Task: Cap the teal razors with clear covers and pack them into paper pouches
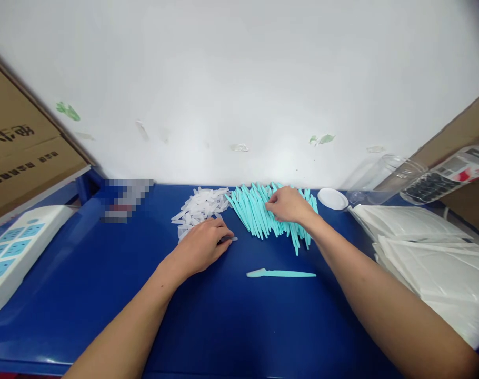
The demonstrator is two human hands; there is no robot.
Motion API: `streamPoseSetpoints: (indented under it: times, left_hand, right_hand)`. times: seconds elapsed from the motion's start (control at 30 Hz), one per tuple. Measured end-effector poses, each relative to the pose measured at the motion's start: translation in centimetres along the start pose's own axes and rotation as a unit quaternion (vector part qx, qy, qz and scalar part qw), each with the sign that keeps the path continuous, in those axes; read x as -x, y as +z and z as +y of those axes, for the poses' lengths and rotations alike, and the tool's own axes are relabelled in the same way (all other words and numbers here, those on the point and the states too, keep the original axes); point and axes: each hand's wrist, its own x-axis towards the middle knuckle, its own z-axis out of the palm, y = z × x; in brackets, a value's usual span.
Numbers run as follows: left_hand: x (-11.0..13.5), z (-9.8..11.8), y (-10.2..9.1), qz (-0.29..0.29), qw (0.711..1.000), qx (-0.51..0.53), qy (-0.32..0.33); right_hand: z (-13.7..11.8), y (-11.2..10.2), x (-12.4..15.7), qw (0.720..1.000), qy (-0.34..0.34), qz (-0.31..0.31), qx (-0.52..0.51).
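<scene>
Teal plastic sticks (252, 211), slim and pointed, lie heaped in 1 fanned pile under the right hand (289, 205), with 1 loose teal stick (281, 273) flat on the blue table (223, 326) nearer the body than both hands. Right hand is palm down, fingers curled into the pile; whether they pinch a stick cannot be told. Left hand (202, 245) rests palm down, fingers bent at the near edge of the clear caps (200, 206), 1 cap at its fingertips, grip unclear.
</scene>
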Motion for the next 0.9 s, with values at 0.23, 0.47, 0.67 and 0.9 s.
streamPoseSetpoints:
  times: [0.23,0.47,0.67,0.9]
  left_hand:
    - [-0.1,0.2,-0.3,-0.009,1.0,0.01,-0.018]
    - [-0.2,1.1,-0.3,-0.035,0.999,-0.026,-0.017]
    - [-0.5,1.8,-0.5,0.007,0.998,0.032,-0.06]
    - [-0.9,1.3,-1.1,-0.023,0.898,0.394,-0.194]
  right_hand:
    - [3.6,-2.1,3.1,0.987,0.002,-0.021,-0.162]
    - [5.2,-1.5,5.9,0.974,-0.017,0.012,-0.226]
    - [4.0,-0.5,7.8,0.979,-0.06,0.054,-0.189]
    - [5.0,0.6,9.8,0.96,-0.14,0.036,-0.241]
